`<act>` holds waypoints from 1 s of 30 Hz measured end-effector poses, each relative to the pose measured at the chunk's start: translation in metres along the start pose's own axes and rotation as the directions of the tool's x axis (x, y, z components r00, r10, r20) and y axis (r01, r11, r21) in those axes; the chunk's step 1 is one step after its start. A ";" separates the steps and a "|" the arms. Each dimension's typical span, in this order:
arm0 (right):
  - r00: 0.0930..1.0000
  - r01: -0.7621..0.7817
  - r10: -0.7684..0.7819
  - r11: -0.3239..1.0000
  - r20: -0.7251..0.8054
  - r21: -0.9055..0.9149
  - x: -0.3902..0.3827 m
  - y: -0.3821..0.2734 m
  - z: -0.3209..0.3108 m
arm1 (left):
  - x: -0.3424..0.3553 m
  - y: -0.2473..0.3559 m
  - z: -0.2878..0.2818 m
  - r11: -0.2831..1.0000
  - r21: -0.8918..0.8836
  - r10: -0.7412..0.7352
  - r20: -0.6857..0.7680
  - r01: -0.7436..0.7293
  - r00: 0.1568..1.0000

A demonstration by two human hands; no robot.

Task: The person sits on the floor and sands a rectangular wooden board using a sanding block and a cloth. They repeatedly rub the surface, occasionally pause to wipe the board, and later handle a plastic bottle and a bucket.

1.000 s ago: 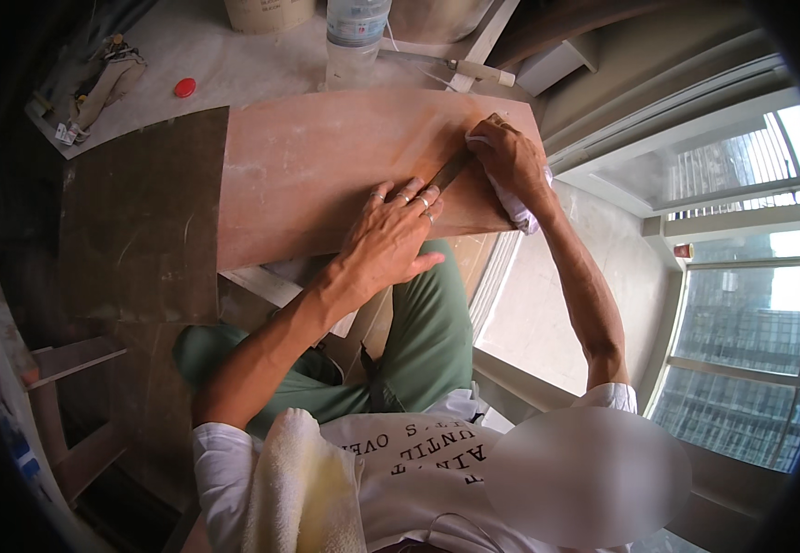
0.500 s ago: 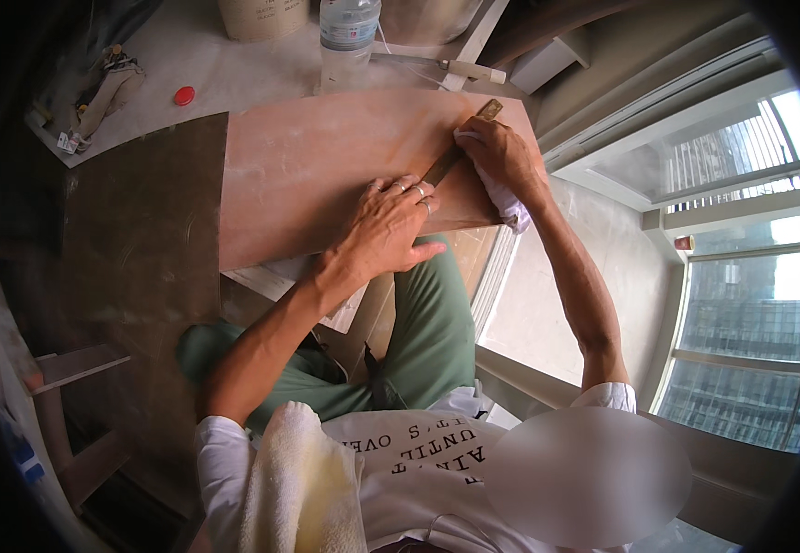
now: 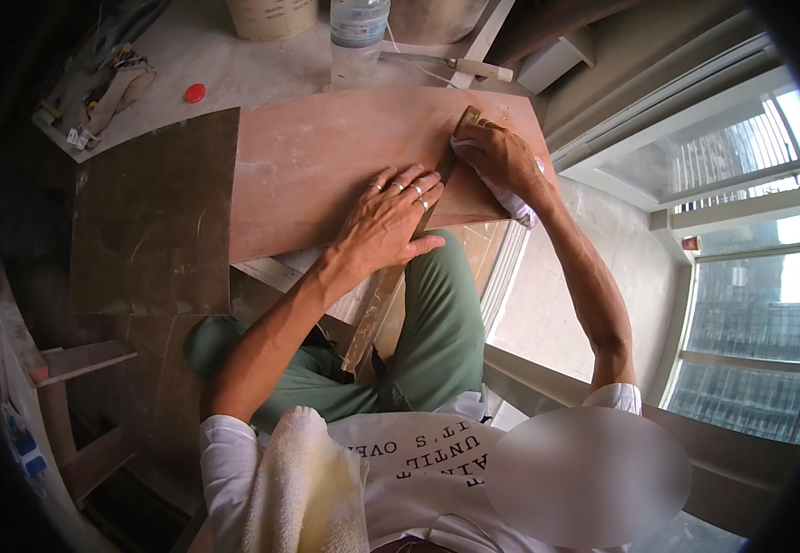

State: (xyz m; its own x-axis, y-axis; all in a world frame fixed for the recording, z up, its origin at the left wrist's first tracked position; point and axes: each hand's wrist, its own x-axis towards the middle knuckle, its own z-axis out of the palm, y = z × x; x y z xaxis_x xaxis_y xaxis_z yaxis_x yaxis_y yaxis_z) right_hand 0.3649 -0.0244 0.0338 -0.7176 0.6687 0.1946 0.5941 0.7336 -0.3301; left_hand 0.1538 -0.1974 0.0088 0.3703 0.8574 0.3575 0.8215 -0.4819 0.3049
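My left hand (image 3: 391, 217) lies on the pink board (image 3: 298, 157), fingers apart and ringed, over a long, narrow, worn brown strip (image 3: 372, 332). The strip runs diagonally from the board's upper right down past its front edge over my lap. My right hand (image 3: 501, 161) is closed round a bunched white cloth (image 3: 515, 198) near the board's right end, beside the strip's upper end, with thumb and fingertips against the strip. A dark brown square sheet (image 3: 151, 212) adjoins the board at the left.
Behind the board, a pale worktop (image 3: 261, 64) holds a water bottle (image 3: 355, 46), bucket (image 3: 271, 14), red cap (image 3: 195, 93), handled tool (image 3: 483, 70) and cloth with small tools (image 3: 114, 97). A wooden frame (image 3: 86, 355) stands at left, windows (image 3: 746, 313) at right.
The brown strip has slid toward me, so its lower end now shows over my lap. My right hand has shifted slightly left. My left hand stays on the board.
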 end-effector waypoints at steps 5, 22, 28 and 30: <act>0.998 -0.035 0.037 0.998 0.043 -0.049 0.005 0.019 0.017 | -0.001 0.001 -0.002 1.000 -0.026 -0.009 0.031 0.010 0.999; 0.998 -0.044 0.043 0.999 0.055 0.003 -0.012 -0.032 0.005 | -0.001 0.001 -0.002 0.999 -0.014 -0.033 0.012 0.033 0.999; 0.998 -0.005 0.004 1.000 0.060 0.012 -0.001 -0.015 0.012 | -0.001 0.001 0.001 0.999 -0.014 -0.039 -0.010 0.039 0.999; 0.998 -0.022 0.026 0.998 0.058 -0.057 -0.020 -0.029 0.015 | -0.001 0.006 -0.005 0.999 0.014 -0.042 0.044 0.042 0.998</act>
State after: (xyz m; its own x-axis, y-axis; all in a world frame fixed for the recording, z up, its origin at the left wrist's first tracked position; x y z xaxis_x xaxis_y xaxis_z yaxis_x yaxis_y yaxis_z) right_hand 0.3566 -0.0614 0.0252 -0.7220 0.6791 0.1325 0.6297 0.7243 -0.2808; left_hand 0.1568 -0.2019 0.0144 0.3538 0.8840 0.3055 0.8421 -0.4432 0.3074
